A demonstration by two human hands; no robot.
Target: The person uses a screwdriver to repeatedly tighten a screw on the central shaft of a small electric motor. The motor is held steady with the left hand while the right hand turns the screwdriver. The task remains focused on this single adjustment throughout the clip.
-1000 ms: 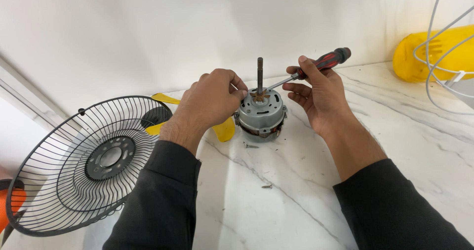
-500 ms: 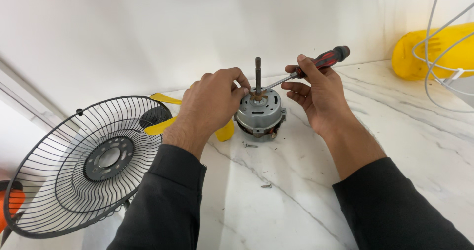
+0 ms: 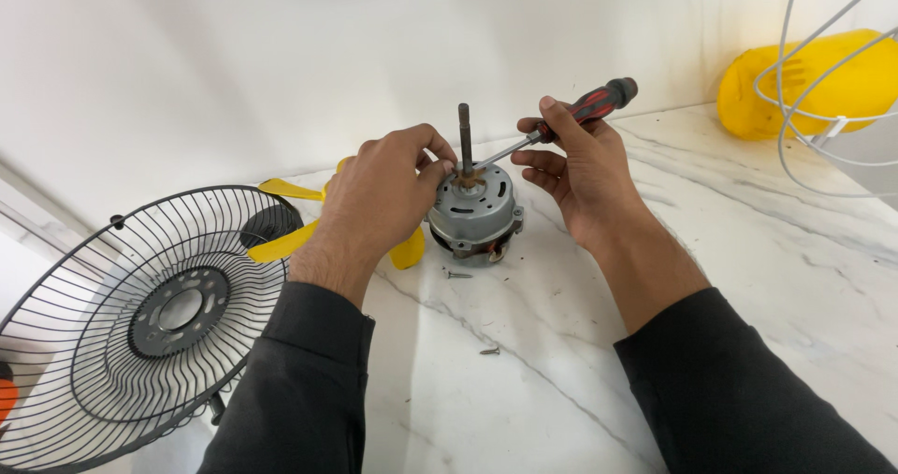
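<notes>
grey metal fan motor [image 3: 475,214] stands upright on the white marble table [image 3: 748,277], near the far wall, its dark shaft [image 3: 464,137] pointing straight up. we note our left hand [image 3: 379,198] curled over the motor's left side, fingers pinching at the top plate close to the base of the shaft; whether they grip a small part there we cannot tell. our right hand [image 3: 580,170] is closed around a screwdriver [image 3: 571,118] with a red and black handle, held at a slant, handle up to the right, metal blade running down left to the top of the motor just beside the shaft. both forearms wear dark sleeves.

two small screws lie loose on the marble: one screw [image 3: 457,274] just near of the motor, another screw [image 3: 489,350] nearer to us, well apart from it. yellow fan blades [image 3: 281,242] lie behind and under the left hand, partly hidden. left of them a black wire fan guard [image 3: 122,334] leans at the table's left edge. far right, a yellow plastic housing [image 3: 823,86] rests by the wall, with a white wire guard [image 3: 814,109] crossing in front of it.
</notes>
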